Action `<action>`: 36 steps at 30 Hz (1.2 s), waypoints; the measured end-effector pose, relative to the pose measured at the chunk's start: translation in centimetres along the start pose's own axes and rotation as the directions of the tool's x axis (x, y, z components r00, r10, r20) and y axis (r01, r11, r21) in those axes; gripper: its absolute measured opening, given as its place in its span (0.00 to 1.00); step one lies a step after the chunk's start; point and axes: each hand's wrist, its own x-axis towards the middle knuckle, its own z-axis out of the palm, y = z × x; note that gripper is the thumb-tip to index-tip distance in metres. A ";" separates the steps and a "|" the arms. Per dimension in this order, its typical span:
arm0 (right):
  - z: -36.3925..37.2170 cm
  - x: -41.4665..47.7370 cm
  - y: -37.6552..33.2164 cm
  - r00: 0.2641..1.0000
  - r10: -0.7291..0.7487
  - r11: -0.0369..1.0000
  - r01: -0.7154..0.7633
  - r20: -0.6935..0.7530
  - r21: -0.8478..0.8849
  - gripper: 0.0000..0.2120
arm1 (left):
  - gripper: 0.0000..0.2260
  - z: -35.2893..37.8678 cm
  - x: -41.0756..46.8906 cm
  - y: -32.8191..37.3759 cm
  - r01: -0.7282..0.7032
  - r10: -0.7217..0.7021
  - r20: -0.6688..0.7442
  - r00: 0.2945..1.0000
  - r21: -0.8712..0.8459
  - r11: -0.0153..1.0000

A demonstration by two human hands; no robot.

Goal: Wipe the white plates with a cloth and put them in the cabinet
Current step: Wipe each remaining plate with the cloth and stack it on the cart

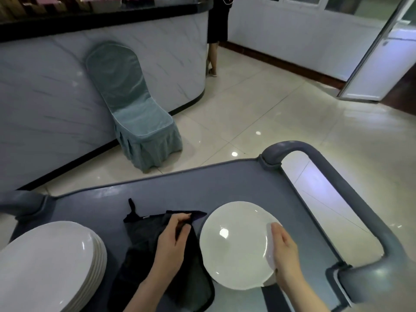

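A white plate (234, 246) is tilted above the grey cart top (202, 188). My right hand (284, 253) grips its right rim, with the thumb on the upper face. A dark cloth (144, 239) lies on the cart to the left of the plate. My left hand (173, 239) rests on the cloth and pinches its upper edge between thumb and fingers. A stack of several white plates (49, 264) stands at the cart's near left corner.
The cart has a grey looped handle (351, 199) on the right. A chair in a teal cover (135, 109) leans against a curved marbled counter (45, 97). A person (217, 30) stands at the counter's far end. Shiny tiled floor lies beyond.
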 end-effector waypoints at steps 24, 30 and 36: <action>9.1 -6.4 -4.2 0.911 -0.178 0.984 0.157 0.373 0.087 0.13 | 0.23 -2.8 0.0 4.2 -0.373 0.137 0.403 0.905 0.596 0.711; 8.0 -6.0 -7.7 0.935 -0.243 0.968 0.219 0.259 0.119 0.21 | 0.25 -5.5 -1.8 3.1 -0.299 0.157 0.258 0.953 0.722 0.624; 9.2 -7.1 -6.6 0.927 -0.226 0.971 0.189 0.300 0.147 0.15 | 0.27 -3.1 -5.5 5.5 -0.450 0.160 0.436 0.886 0.720 0.528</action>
